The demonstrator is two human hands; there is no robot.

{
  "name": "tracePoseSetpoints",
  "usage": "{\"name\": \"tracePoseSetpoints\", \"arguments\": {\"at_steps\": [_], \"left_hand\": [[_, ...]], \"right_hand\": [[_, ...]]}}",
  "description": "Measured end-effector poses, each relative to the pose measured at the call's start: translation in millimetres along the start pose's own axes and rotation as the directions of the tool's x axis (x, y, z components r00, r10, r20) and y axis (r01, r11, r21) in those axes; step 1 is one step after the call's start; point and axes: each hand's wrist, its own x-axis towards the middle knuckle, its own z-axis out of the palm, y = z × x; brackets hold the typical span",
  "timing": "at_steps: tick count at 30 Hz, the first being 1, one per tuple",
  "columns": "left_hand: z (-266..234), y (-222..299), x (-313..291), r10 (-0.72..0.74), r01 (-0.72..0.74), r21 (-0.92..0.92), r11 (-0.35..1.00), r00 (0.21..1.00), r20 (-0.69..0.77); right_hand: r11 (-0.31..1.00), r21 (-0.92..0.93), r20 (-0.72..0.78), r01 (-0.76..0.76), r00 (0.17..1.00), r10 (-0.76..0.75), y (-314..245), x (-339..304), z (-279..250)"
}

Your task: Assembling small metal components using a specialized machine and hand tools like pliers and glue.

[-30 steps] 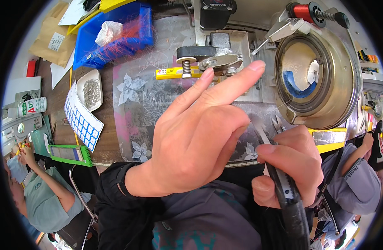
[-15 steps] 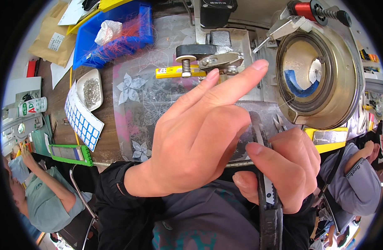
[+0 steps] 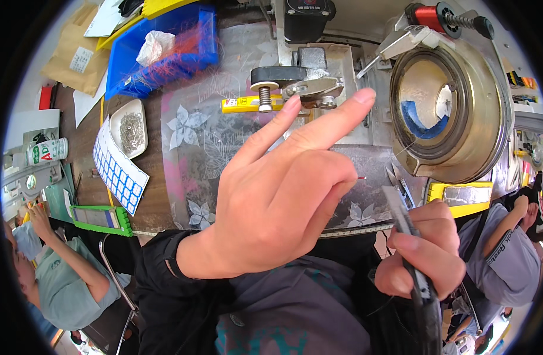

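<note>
My left hand (image 3: 277, 207) is over the mat, its thumb hidden beneath the bent forefinger, two other fingers stretched out. From that pinch pokes a tiny thin piece (image 3: 361, 178) with a reddish, pale tip; the rest is hidden. At the lower right my right hand (image 3: 428, 254) closes round a dark utility knife (image 3: 423, 290), its grey flat end pointing up and left, apart from the left hand. Behind the knife lie small thread snips (image 3: 401, 184). Past my left fingertips stands a metal clamp-like fixture (image 3: 313, 86) with a spring.
A round metal machine ring (image 3: 455, 160) with a blue lining stands at the right, a red wire spool (image 3: 430, 16) above it. Leftward are a blue bin (image 3: 120, 74) of red wire, a white dish (image 3: 142, 112) of small metal parts and a label sheet (image 3: 120, 171). Co-workers sit on both sides.
My right hand has moved right and slightly down with the utility knife, away from my left hand. The thin piece's tip now shows at my left fingers, which have barely moved.
</note>
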Motion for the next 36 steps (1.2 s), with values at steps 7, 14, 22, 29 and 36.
{"name": "tracePoseSetpoints", "arguments": {"at_steps": [7,14,22,29,36], "left_hand": [[-4.1,-0.9,1.1,0.038,-0.038,0.044,0.998,0.999,0.000],[-5.6,1.0,5.9,0.085,-0.087,0.085,0.993,0.996,0.026],[-9.7,-2.5,16.6,0.238,-0.219,0.179,0.959,0.967,-0.094],[-23.0,-0.8,27.8,0.173,-0.146,0.360,0.922,0.984,-0.044],[-32.4,-4.8,54.6,0.138,-0.104,0.379,0.920,0.988,-0.065]], "right_hand": [[0.956,-0.292,0.344,-0.035,0.928,0.140,24.9,-37.6,-7.7],[0.883,-0.469,0.476,0.027,0.850,0.227,44.5,-53.0,-13.9],[0.850,-0.509,0.386,-0.137,0.846,0.368,40.9,-44.5,-27.8],[0.879,-0.416,0.528,-0.234,0.724,0.443,26.6,-14.5,-65.5],[0.810,-0.515,0.635,-0.281,0.509,0.581,24.7,-3.0,-122.7]]}}
